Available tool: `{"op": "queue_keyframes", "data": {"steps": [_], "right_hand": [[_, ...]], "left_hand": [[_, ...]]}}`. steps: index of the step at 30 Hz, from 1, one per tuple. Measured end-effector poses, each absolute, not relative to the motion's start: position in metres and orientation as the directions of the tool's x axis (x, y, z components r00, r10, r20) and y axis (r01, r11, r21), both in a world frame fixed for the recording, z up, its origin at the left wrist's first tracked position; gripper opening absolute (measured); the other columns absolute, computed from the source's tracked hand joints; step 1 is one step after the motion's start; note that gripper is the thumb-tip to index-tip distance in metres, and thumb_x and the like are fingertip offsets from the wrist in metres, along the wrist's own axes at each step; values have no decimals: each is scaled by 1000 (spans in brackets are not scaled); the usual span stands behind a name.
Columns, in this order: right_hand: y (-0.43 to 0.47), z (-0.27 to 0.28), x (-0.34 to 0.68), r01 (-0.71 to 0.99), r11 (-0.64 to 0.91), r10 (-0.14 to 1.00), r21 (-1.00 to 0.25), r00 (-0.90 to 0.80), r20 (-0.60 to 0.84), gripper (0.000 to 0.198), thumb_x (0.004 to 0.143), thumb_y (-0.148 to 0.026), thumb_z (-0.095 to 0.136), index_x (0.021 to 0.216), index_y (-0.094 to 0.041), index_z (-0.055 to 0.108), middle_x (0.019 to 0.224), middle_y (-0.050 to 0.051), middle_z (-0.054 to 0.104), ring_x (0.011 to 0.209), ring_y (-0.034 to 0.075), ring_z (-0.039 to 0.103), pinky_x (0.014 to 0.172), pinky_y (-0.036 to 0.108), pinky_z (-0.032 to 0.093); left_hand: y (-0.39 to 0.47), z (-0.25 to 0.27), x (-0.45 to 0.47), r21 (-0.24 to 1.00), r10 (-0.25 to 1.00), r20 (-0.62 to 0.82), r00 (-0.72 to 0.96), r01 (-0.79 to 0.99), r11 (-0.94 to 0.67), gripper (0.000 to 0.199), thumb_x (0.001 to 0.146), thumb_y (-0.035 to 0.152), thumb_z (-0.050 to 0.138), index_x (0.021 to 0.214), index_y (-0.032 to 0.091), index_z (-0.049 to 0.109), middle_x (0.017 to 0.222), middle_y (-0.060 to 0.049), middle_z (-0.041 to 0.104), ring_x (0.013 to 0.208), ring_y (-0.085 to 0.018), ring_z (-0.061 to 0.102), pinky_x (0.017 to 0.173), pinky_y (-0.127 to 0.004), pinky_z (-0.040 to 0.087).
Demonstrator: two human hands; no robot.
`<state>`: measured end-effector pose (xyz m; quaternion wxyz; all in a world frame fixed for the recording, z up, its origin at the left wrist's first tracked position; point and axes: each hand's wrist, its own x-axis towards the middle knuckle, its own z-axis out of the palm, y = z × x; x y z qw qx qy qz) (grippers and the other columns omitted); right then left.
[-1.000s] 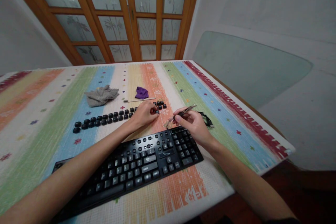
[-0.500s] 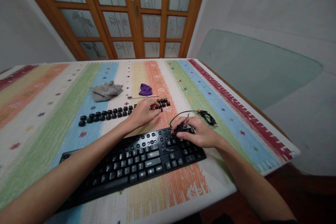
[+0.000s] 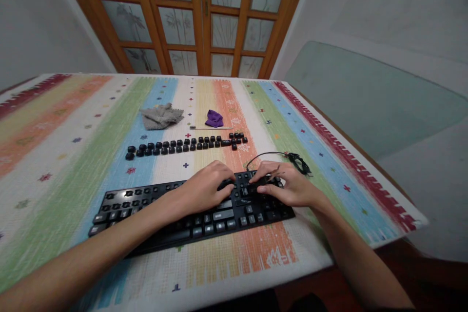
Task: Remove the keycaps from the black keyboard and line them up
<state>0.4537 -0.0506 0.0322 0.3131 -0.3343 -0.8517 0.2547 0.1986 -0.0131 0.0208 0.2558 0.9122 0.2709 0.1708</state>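
From my remote station I read the following. The black plastic computer keyboard point(image 3: 190, 207) lies on the striped multicoloured tablecloth point(image 3: 73, 156), near the front edge of the table, angled slightly with its right end farther from me. My left hand point(image 3: 206, 187) rests palm-down on the keyboard's upper middle section, fingers curled over the keys; whether it grips anything I cannot tell. My right hand point(image 3: 285, 185) rests on the right-hand key block — fingers bent, with a thin metal tool point(image 3: 273, 174) partly visible between them, its working end hidden.

Beyond the keyboard, a row of loose black keycaps point(image 3: 183, 145) runs across the cloth, well apart from both hands. Behind that row lie a crumpled grey cloth point(image 3: 161, 116), a small purple cloth point(image 3: 214, 119) and a slim metal rod point(image 3: 212, 128). The keyboard's black cable point(image 3: 288, 158) loops just beyond the right hand.
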Motion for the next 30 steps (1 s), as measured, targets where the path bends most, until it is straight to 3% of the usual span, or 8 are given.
{"op": "queue_keyframes", "data": {"steps": [7,15,26,30], "right_hand": [[-59,27,459,448,598,774,-664,-539,333,11,91,-21,67,100,-20,73,92,5,76,84,18,69,77,31,52],[-66,17,449,512,502,856,-697,-411,314,9,88,-21,67,95,-21,73,91,5,77,86,20,72,80,34,53],[-75,35,426,610,664,745,-433,-585,320,14,92,-13,56,102,-17,64,94,10,73,89,23,69,79,36,54],[-69,37,430,640,548,829,-539,-500,248,10,91,-13,57,96,-17,65,96,9,74,88,21,71,81,33,54]], "left_hand": [[-22,15,189,516,567,206,797,404,-755,19,94,21,56,99,14,73,120,-14,69,114,-26,62,100,-42,50],[-23,11,189,505,560,209,801,402,-764,20,95,21,56,101,12,73,120,-16,69,115,-27,62,101,-43,50],[-24,15,191,492,547,213,809,395,-776,18,95,20,56,98,12,72,118,-15,70,111,-25,64,100,-40,50],[-25,15,190,494,543,213,813,390,-777,17,95,21,56,99,14,71,119,-14,70,110,-25,64,99,-38,50]]}}
